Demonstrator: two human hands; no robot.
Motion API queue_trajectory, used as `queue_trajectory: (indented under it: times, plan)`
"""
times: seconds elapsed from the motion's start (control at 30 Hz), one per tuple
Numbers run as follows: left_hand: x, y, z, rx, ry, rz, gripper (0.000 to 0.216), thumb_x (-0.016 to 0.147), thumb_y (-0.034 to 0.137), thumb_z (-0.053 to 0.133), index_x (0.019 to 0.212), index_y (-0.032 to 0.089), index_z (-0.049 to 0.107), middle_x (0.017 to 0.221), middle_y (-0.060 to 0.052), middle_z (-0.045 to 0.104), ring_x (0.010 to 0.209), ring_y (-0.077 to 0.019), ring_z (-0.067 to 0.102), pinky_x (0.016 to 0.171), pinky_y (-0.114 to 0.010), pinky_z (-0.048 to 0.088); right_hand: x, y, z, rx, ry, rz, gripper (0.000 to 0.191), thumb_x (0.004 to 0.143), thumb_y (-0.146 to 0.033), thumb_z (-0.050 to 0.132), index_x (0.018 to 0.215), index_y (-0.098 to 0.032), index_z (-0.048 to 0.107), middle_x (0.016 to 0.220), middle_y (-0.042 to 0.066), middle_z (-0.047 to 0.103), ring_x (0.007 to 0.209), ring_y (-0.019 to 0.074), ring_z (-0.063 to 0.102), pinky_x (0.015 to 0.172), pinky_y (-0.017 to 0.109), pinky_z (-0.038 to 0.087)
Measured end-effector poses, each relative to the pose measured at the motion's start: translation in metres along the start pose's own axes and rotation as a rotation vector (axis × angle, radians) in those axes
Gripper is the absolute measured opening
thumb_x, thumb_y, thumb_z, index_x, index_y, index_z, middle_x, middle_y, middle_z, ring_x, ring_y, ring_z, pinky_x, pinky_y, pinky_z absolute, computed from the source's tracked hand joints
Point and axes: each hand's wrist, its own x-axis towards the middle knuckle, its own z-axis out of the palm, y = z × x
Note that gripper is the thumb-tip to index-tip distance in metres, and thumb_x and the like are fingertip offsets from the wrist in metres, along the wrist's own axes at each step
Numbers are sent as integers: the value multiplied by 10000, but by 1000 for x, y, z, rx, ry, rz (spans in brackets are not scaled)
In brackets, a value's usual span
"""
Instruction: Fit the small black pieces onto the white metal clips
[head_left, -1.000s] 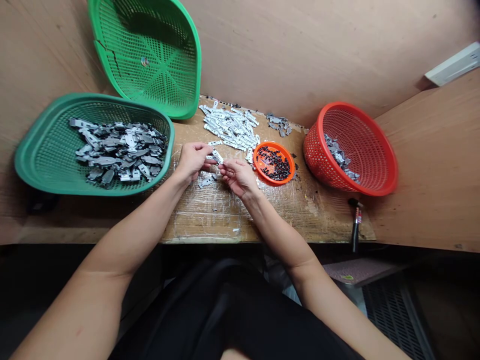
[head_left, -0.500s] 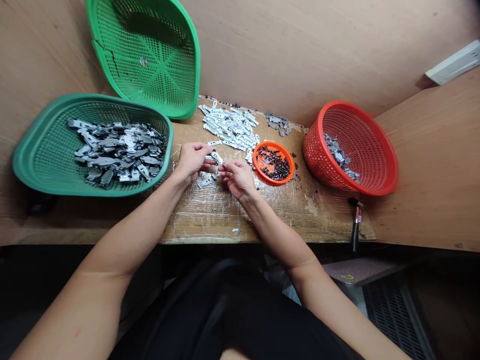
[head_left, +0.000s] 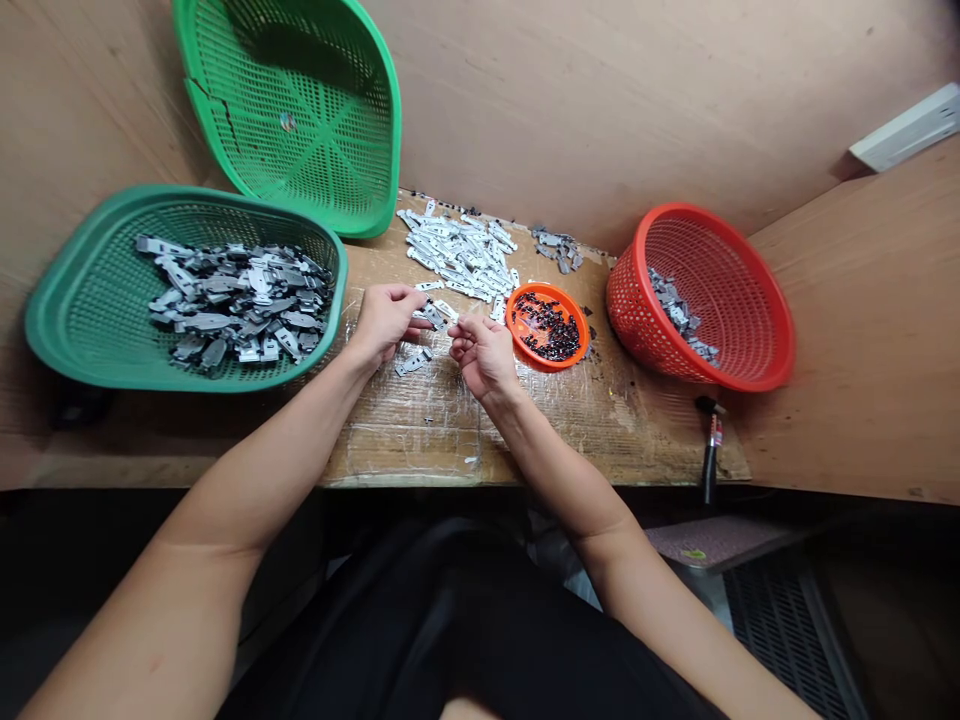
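My left hand (head_left: 384,320) is closed in a pinch on a small silver metal plate (head_left: 433,315) above the wooden board (head_left: 420,420). My right hand (head_left: 484,352) is closed beside it, fingertips pinched near the plate on something too small to make out. A loose metal piece (head_left: 412,362) lies on the board under my hands. A pile of white metal strips (head_left: 461,255) lies just beyond. An orange dish (head_left: 519,345) of small dark parts sits right of my right hand.
A green basket (head_left: 60,330) with grey metal parts stands at the left. Another green basket (head_left: 300,110) leans against the back wall. A red basket (head_left: 750,300) with a few grey parts is at the right. A small hammer (head_left: 711,450) lies at the board's right edge.
My right hand has pulled a little to the right, away from the plate in my left hand. My left hand has stayed in place.
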Motion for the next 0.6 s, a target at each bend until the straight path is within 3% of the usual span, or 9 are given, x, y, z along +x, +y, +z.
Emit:
queue_trajectory:
  times: [0.6]
  plan:
    - [0, -1, 1, -10, -6, 3, 104, 870, 151, 762, 776, 156, 716, 796, -57, 751, 585, -147, 754, 431, -170, 441, -2, 7, 3, -4, -34, 25, 213, 850, -131, 795, 726, -189, 632, 633, -16, 718, 493, 59, 545, 481, 164, 387]
